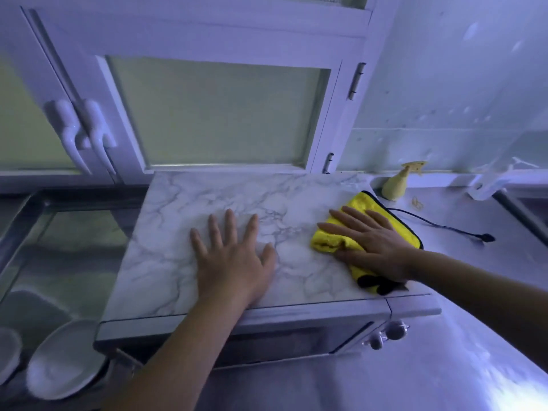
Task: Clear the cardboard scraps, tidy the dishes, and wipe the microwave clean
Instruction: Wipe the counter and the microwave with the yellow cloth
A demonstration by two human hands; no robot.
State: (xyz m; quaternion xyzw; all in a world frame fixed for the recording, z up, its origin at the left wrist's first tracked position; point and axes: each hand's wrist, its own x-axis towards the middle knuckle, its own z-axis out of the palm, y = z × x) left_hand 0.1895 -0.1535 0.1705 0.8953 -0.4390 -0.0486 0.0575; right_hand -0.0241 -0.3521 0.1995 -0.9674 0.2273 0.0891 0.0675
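Straight ahead of me is a white cabinet door point(219, 111) with a frosted glass pane, shut, and two curved white handles point(86, 134) sit side by side to its left. Two metal hinges point(356, 81) run down its right edge. Off to my right, a pale yellow spray bottle point(396, 185) stands upright on the steel counter point(444, 351), close to the tiled wall point(459, 84). A black cord point(439, 225) lies loose across the counter just in front of the bottle, its plug end lying free.
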